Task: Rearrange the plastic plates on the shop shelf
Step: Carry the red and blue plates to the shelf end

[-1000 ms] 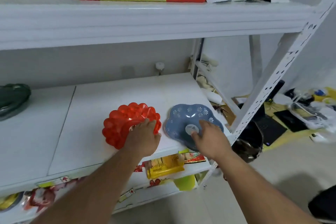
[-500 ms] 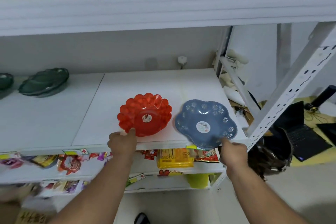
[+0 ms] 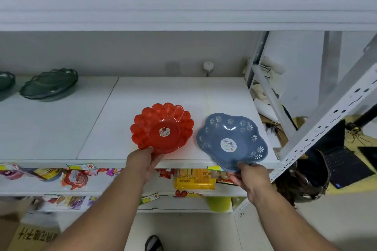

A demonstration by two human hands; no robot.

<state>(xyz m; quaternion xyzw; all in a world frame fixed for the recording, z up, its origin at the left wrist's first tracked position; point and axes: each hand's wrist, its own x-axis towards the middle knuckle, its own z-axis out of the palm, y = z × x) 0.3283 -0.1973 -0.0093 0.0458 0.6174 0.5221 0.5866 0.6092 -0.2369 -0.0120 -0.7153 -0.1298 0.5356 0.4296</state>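
A red scalloped plastic plate (image 3: pixel 162 126) with a round sticker sits on the white shelf (image 3: pixel 163 91) near its front edge. My left hand (image 3: pixel 142 162) grips its near rim. Right of it, a blue flower-shaped plate (image 3: pixel 231 140) with white daisy prints overhangs the shelf edge a little. My right hand (image 3: pixel 250 175) pinches its near rim. The two plates lie side by side, a small gap between them. A dark green plate (image 3: pixel 49 85) rests far left at the back, with part of another green plate (image 3: pixel 6 80) at the frame's left edge.
An upper shelf (image 3: pixel 183 6) with red packaging hangs above. The lower shelf holds snack packets (image 3: pixel 194 178). A perforated metal upright (image 3: pixel 326 120) slants at the right. Beyond it lie a laptop (image 3: pixel 344 161) and a dark bag (image 3: pixel 306 179) on the floor.
My hands slid from the tops of the plates back to their near rims, and both plates now face up. The view has shifted left, so the green plates show.
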